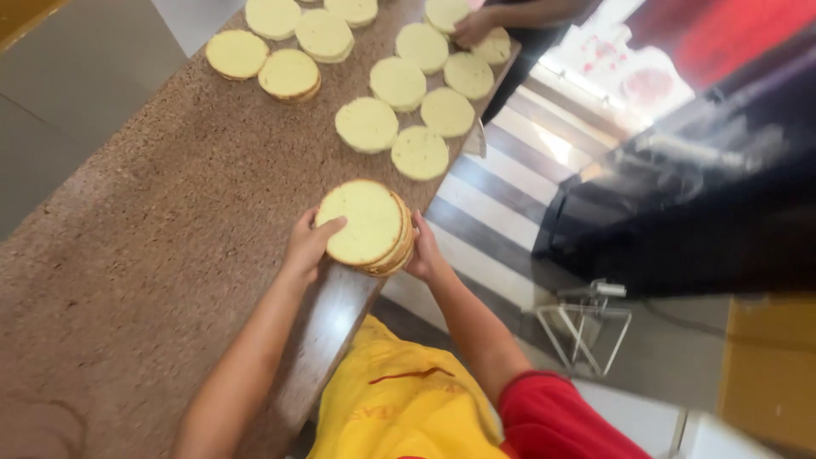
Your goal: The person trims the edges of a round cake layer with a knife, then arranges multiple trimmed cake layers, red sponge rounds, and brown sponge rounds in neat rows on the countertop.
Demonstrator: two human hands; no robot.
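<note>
A short stack of round pale-yellow cake layers with browned edges (367, 223) rests near the front edge of a speckled brown stone counter (153, 246). My left hand (308, 245) grips the stack's left side, thumb on the top layer. On the stack's right side, my right hand (423, 252) cups it, mostly hidden behind it. Farther along the counter lie several single round layers (366, 124), some overlapping.
Another person's hand (472, 27) touches round layers at the counter's far end. A striped floor (501, 195) runs to the right of the counter. A small metal wire stand (585, 327) sits on the floor, with dark equipment (705, 204) beyond it.
</note>
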